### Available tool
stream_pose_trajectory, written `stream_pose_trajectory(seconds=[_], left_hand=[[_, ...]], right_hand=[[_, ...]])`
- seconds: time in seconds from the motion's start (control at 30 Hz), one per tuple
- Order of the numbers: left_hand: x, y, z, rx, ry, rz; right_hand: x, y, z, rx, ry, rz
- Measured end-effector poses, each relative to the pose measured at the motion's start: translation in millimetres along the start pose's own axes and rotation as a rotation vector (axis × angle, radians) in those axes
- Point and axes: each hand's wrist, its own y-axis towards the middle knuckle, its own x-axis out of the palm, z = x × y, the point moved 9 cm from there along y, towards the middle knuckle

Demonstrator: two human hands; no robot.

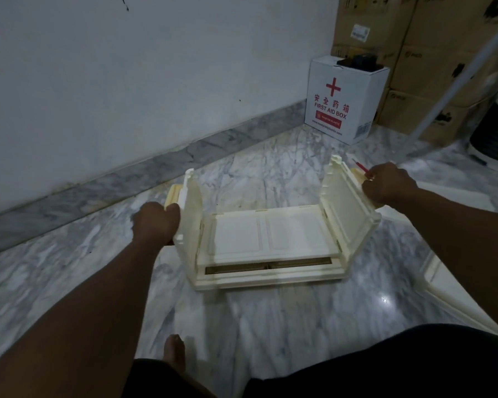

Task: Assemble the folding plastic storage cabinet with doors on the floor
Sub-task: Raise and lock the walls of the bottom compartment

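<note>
Hands [156,222] [390,183] outstretched on side panels [348,208]

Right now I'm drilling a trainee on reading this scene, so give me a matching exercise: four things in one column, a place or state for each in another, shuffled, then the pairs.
Things:
1. left hand
2. right hand
3. first aid box
4. cardboard boxes

Places or states:
A. stacked in the far right corner
B. gripping the cabinet's left side panel
C. standing on the marble floor by the wall
D. on the right side panel, beside something thin and red

Pairs: 1-B, 2-D, 3-C, 4-A
</note>
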Motion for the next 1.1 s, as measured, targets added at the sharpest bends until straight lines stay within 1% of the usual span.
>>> stream_pose_trajectory(seconds=[0.1,0.3,0.47,0.63,0.7,0.77,0.83,0.87,0.9,0.97,1.03,1.1], left_hand=[[-5.8,4.3,-19.1,-0.1,-0.137,-0.045],[2.5,1.7,-40.2,-0.232,-0.322,-0.137],[4.2,-0.8,-41.7,-0.235,-0.353,-0.159],[3.2,-6.1,-31.2,-0.208,-0.342,-0.164],[-0.3,-5.9,-24.8,-0.192,-0.334,-0.151],[-6.7,-4.3,-17.2,-0.172,-0.293,-0.122],[-11.5,-2.5,-6.1,-0.128,-0.24,-0.103],[-12.3,-1.4,1.1,-0.091,-0.204,-0.105],[-11.7,-0.9,9.4,-0.05,-0.167,-0.114],[-6.5,2.7,23.0,0.009,-0.129,-0.133],[-0.3,7.1,31.5,0.044,-0.102,-0.134],[7.2,10.6,33.8,0.076,-0.047,-0.142]], right_hand=[[4.4,1.0,10.0,0.038,0.049,-0.025],[9.3,2.3,14.8,0.059,0.093,0.008],[11.4,5.1,20.6,0.085,0.131,0.038],[13.4,1.8,11.7,0.106,0.072,0.011],[5.4,-0.5,5.1,0.108,0.022,0.08],[-11.9,-3.8,-14.9,0.024,-0.058,0.251],[-24.0,-13.1,-52.3,-0.154,-0.105,0.395],[-22.3,-19.1,-74.0,-0.256,-0.117,0.415],[-15.9,-26.4,-94.5,-0.347,-0.13,0.397],[10.2,-40.2,-127.0,-0.473,-0.165,0.305],[46.2,-55.2,-142.8,-0.519,-0.2,0.191],[84.9,-71.7,-145.6,-0.526,-0.248,0.078]])
